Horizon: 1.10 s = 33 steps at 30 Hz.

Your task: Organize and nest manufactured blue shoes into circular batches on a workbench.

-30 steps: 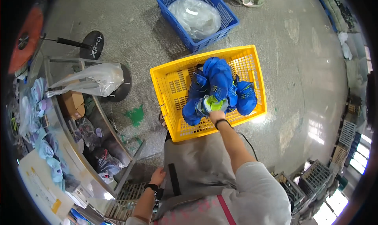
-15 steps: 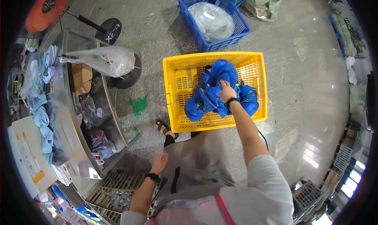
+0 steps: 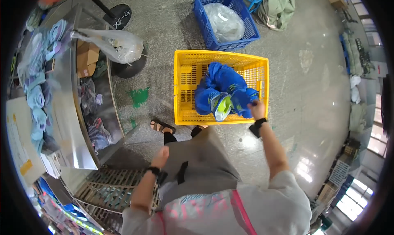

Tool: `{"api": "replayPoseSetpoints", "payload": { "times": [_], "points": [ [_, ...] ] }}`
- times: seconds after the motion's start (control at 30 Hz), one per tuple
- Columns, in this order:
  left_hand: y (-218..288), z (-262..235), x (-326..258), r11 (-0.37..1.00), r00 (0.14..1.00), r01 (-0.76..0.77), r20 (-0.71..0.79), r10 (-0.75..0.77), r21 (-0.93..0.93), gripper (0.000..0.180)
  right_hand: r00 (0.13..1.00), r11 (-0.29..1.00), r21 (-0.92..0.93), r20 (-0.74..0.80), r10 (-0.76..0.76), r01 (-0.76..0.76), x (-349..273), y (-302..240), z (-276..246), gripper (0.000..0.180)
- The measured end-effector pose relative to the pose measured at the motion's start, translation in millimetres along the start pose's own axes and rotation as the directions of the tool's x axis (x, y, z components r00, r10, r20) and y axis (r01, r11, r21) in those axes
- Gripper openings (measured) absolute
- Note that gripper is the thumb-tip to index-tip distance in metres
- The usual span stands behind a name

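Observation:
A yellow plastic crate (image 3: 180,87) stands on the floor before me with a heap of blue fabric shoe uppers (image 3: 230,79) in it. One piece at the near side shows a lime-green and white lining (image 3: 223,107). My right hand (image 3: 257,108) reaches over the crate's near right corner, its fingers closed on the edge of a blue upper. My left hand (image 3: 161,156) hangs in front of the apron, away from the crate; how its fingers lie is hard to make out.
Behind the yellow crate stands a blue crate (image 3: 205,29) holding a clear plastic bundle (image 3: 223,22). Green cloth (image 3: 279,11) lies beside it. On the left are a metal workbench (image 3: 67,111) with stacked light-blue pieces and a stand with a plastic bag (image 3: 123,48).
My right hand has moved right and nearer from the heap's middle to its right side. The blue pieces have shifted, and a lime-green lining now shows. My view has shifted slightly.

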<state>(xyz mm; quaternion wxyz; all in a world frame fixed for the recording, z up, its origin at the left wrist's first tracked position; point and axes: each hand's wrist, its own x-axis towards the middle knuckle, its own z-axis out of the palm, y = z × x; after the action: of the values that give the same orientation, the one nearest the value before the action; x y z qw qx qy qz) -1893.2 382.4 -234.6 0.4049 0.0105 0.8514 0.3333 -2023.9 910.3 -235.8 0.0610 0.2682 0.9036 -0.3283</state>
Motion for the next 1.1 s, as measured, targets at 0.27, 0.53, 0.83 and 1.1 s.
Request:
{"api": "replayPoseSetpoints", "payload": {
  "times": [0.27,0.53,0.83,1.1],
  "points": [
    [75.1,-88.5,43.3,0.92,0.942,-0.242,-0.302,0.147,-0.309,0.023,0.858,0.84,0.186,-0.174,-0.483,0.51,-33.5,-381.0,-271.6,0.011],
    [111.9,-206.6,2.1,0.501,0.963,-0.237,-0.134,0.232,-0.833,0.071,0.555,0.542,0.154,-0.05,-0.831,0.826,-148.7,-662.1,-207.7,0.008],
    [74.7,-367.9,-107.5,0.263,0.576,-0.805,-0.807,0.134,-0.531,0.096,0.042,0.046,0.607,0.02,-0.999,0.794,-280.2,-797.7,-162.6,0.007],
    [-35.7,-462.1,-279.1,0.875,-0.368,-0.48,-0.918,-0.147,0.053,0.066,0.017,-0.302,0.851,-0.343,-0.939,0.429,-207.5,-836.8,-54.5,0.017]
  ]
}}
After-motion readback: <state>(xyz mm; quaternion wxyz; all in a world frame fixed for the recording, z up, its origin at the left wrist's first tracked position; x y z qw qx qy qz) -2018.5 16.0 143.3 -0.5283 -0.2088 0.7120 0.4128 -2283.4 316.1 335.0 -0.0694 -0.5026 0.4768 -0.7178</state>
